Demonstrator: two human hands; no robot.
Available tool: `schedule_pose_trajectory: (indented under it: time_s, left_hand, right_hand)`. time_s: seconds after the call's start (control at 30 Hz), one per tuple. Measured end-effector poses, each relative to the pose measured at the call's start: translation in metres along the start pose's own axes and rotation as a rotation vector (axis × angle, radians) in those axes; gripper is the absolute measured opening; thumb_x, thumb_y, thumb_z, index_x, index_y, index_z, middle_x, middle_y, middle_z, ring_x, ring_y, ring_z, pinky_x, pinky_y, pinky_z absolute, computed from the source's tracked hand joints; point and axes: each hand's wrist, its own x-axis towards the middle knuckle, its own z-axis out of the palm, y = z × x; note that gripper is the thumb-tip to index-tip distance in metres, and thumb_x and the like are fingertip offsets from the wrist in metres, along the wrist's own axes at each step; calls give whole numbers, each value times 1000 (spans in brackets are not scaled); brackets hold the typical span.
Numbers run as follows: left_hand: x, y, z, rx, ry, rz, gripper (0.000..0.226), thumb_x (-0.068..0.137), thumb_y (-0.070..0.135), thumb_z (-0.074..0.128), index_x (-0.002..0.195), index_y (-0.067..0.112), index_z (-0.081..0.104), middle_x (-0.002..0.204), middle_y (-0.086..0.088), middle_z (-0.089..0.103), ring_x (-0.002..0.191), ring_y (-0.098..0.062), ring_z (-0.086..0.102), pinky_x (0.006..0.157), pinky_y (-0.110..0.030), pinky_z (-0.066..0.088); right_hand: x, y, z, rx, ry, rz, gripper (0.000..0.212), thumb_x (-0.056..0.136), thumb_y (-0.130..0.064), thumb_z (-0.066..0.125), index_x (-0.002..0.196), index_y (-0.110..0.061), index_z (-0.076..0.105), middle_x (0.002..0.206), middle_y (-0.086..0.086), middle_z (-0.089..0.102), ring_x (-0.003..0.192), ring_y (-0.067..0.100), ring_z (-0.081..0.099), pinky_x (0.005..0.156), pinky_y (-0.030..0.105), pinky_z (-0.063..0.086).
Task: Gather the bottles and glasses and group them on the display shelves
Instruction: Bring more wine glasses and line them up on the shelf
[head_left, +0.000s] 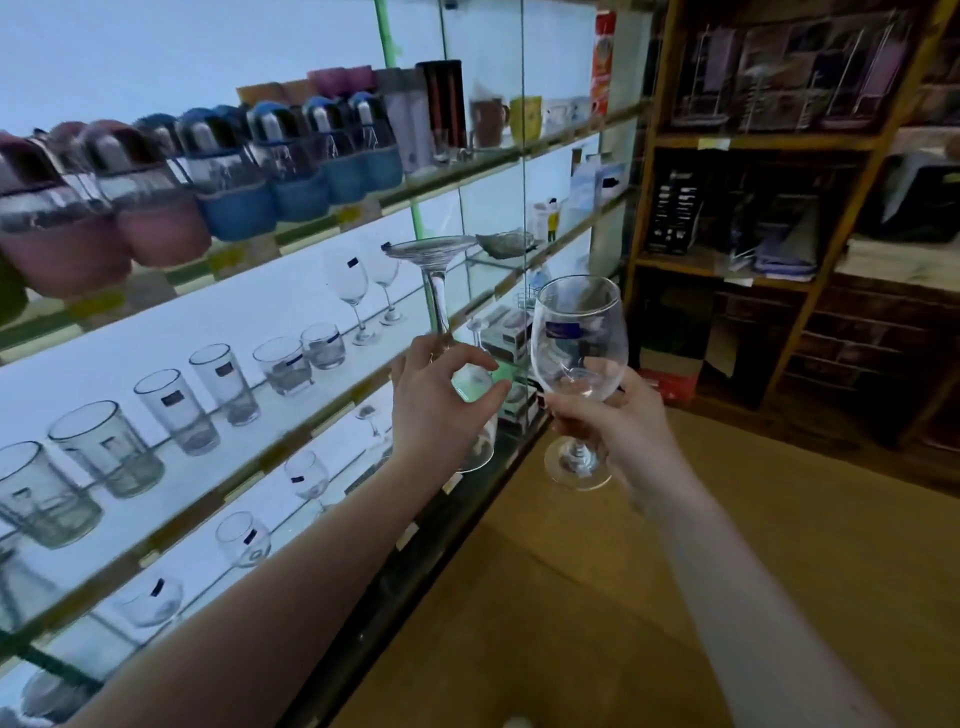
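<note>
1. Placement looks like the step in hand, judged from the head view. Both hands carry stemware just in front of the display shelves (332, 413). The left hand (431, 400) is curled round the bowl of an inverted wine glass (436, 301), foot uppermost. The right hand (618, 421) grips an upright wine glass (579, 338) at the base of its bowl.

2. The likely target is the pair of stemmed glasses (353, 291) on the middle shelf, beyond the tumblers (171, 410). The next move probably calls for turning the inverted glass upright, then setting each foot flat beside that pair.

3. The foot of the inverted glass stands near the underside of the bottle shelf (441, 174), so lifting risks a knock. A vertical glass panel (522, 156) runs just behind the two held glasses, which are themselves close together. Open shelf room lies to the right of the stemmed pair, and the floor side, toward the wooden rack (753, 140), leaves room for the arms.
</note>
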Motion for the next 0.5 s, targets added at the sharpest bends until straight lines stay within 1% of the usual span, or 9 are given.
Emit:
schedule_pose_trajectory:
  time_s: [0.07,0.1,0.17,0.23,0.3,0.4,0.5]
  left_hand:
    - [18,-7,20,-10,-5,-11,19,72,33,77,81,39,61,120,-8,56,125,-27,42,99,-35,37]
    - [28,-10,31,-19,-10,-12,20,72,34,76,80,41,60,120,-8,56,126,-26,41,99,-34,36]
    - [45,-18,48,-41,-8,-9,18,71,38,74,80,42,59,116,-8,57,125,-26,43,98,-34,37]
    - [70,-28,70,-60,-6,-22,17,70,38,74,82,40,63,114,-8,57,122,-27,44,98,-35,38]
    - [101,-40,93,-69,-11,-29,16,70,38,74,83,37,65,112,-8,58,119,-27,46,97,-37,39]
    - [145,-52,121,-80,-4,-37,16,70,37,75,82,35,65,108,-5,57,114,-26,49,93,-31,39]
    - [181,-64,147,-65,-8,-64,18,71,34,77,86,32,66,115,-4,55,119,-23,44,91,-24,30]
  right_hand:
    - [24,6,-5,9,6,10,38,71,2,76,101,-15,60,96,10,70,80,22,68,65,27,54]
    - [39,8,-6,11,10,21,38,70,2,77,101,-15,60,96,11,70,81,22,68,65,27,54]
    - [61,11,-8,15,0,32,39,71,3,76,103,-13,60,97,13,70,80,22,67,65,26,54]
    - [93,14,-11,26,-1,50,41,72,4,75,105,-12,59,98,15,69,79,22,67,65,25,54]
    - [131,14,-13,26,12,69,38,71,4,75,101,-14,59,98,16,69,80,23,67,67,28,54]
    - [181,10,-15,4,0,55,33,72,6,74,93,-15,61,95,17,68,77,24,67,65,28,55]
    - [226,10,-17,6,-1,53,33,72,7,73,94,-15,61,95,15,68,77,22,67,63,27,56]
